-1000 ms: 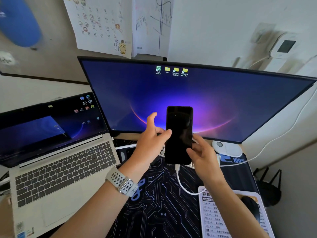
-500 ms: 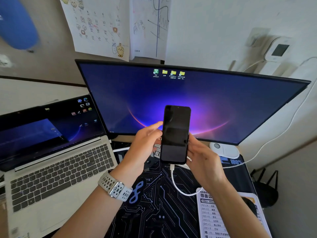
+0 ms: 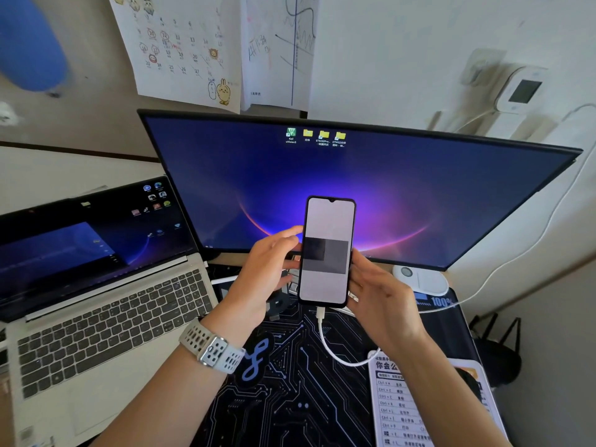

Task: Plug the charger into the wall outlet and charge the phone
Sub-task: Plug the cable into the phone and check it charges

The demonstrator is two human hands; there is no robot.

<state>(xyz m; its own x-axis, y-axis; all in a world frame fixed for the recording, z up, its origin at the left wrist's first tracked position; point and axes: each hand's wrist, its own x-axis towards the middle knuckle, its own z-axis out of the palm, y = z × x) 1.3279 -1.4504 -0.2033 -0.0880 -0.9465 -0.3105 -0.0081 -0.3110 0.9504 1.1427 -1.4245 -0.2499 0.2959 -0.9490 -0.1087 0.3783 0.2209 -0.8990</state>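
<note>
Head view, frame centre: phone [image 3: 327,251], upright, screen lit, held above the surface [image 3: 290,398] before the monitor [image 3: 354,188]. Left hand [image 3: 267,272] and right hand [image 3: 380,298] grip its long edges. White cable [image 3: 325,341] plugged into its bottom. Likely light, rigid, slick glass, fragile; hold by edges. Charger [image 3: 519,91], upper right. Containers: none seen.
</note>
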